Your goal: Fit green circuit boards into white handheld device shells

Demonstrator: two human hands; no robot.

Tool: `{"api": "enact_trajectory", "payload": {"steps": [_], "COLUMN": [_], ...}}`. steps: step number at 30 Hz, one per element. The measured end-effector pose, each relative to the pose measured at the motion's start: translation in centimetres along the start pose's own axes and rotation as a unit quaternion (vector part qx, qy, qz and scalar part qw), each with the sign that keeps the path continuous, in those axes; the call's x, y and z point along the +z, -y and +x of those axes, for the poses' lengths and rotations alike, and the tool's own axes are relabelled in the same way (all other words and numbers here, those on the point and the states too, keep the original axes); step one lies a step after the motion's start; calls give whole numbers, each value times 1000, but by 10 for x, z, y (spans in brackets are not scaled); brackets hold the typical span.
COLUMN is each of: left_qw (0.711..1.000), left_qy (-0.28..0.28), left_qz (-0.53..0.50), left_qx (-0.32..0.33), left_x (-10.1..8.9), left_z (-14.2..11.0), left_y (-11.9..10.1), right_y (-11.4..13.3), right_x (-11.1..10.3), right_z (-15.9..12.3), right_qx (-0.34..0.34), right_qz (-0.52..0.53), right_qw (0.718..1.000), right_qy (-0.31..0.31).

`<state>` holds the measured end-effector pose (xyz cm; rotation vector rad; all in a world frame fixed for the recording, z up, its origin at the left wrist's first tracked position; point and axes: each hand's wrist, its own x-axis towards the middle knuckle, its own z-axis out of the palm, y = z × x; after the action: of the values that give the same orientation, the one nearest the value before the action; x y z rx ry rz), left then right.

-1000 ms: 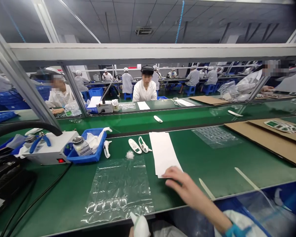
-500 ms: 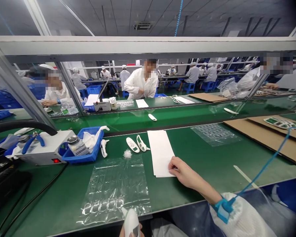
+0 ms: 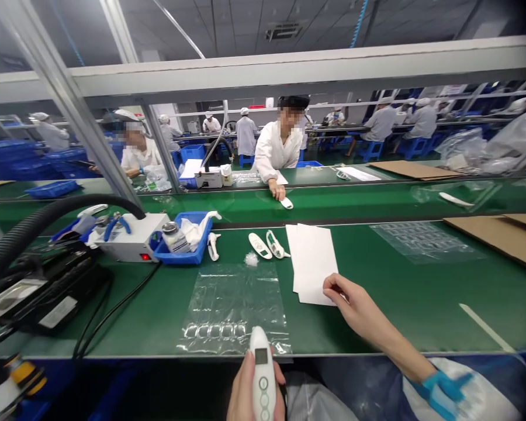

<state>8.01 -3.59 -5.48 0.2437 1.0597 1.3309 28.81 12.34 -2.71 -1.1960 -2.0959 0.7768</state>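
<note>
On the green surface (image 3: pixel 390 304), left, a blue tray (image 3: pixel 201 248) is holding a metal-capped jar (image 3: pixel 175 238) and crumpled white material (image 3: pixel 193 234). By the near edge, the left hand (image 3: pixel 242 390) is clasping a white handheld device (image 3: pixel 262 374), likely light, stiff, smooth, best held round its body. The right hand (image 3: pixel 357 301), apart, is pinching white paper (image 3: pixel 314 257), probably easily creased.
</note>
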Motion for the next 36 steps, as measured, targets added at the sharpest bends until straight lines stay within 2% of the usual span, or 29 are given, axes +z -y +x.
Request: {"api": "enact_trajectory", "payload": {"steps": [2, 5, 7, 9, 13, 18, 28, 36], "left_qw": [1000, 999, 1000, 1000, 1000, 999, 1000, 1000], "left_qy": [16, 30, 19, 6, -5, -4, 7, 10], "left_qz": [5, 11, 9, 2, -13, -37, -3, 10], "left_qx": [-2, -14, -20, -15, -4, 0, -8, -7], "left_x": [0, -2, -5, -7, -7, -4, -9, -9], "left_z": [1, 4, 5, 6, 6, 3, 2, 2], "left_y": [-1, 3, 8, 13, 18, 14, 13, 11], "right_y": [32, 80, 101, 111, 110, 107, 104, 104], "right_x": [9, 27, 40, 52, 66, 73, 77, 76], "right_z": [-12, -32, -39, -40, -31, -25, -23, -21], "right_qx": [1, -19, -22, -26, -44, -36, -38, -46], "right_qz": [70, 159, 200, 201, 152, 154, 186, 163], "right_qw": [997, 975, 955, 952, 968, 970, 961, 964], "right_qy": [40, 154, 216, 231, 197, 187, 201, 206]}}
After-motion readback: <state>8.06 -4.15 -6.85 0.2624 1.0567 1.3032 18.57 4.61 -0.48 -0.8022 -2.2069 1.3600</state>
